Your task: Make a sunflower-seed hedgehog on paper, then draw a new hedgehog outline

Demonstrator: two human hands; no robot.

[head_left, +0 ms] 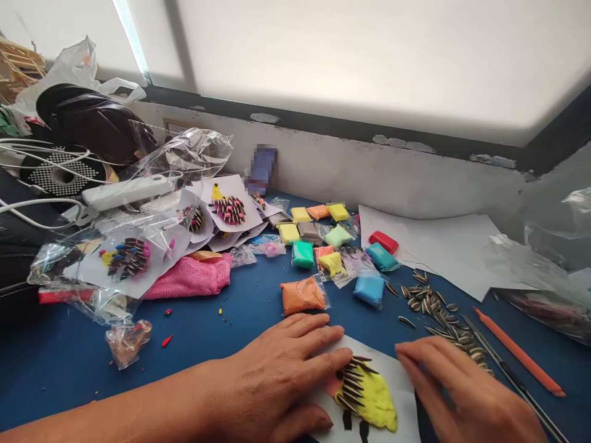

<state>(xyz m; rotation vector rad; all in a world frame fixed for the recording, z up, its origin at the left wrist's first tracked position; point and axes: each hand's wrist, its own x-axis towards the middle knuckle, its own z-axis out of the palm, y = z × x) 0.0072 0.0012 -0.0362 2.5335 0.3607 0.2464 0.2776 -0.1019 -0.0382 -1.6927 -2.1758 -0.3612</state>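
My left hand (281,375) lies flat with fingers stretched over a sheet of white paper (401,378), steadying its left side. On this sheet is a flattened yellow clay body (379,400) with rows of striped sunflower seeds (353,387) stuck in its left part. Two dark legs show below it, and some pinkish clay peeks out beside my fingers. My right hand (466,384) hovers at the paper's right edge, fingertips pinched and slightly blurred; whatever they hold is hidden. Just beyond it lies a pile of loose sunflower seeds (434,307).
Several wrapped clay packs, including an orange one (305,295) and a blue one (369,290), lie ahead. At right are an orange stick (519,351) and a metal tool (512,375). Finished seed-covered figures (228,209) and a pink cloth (189,277) sit at left.
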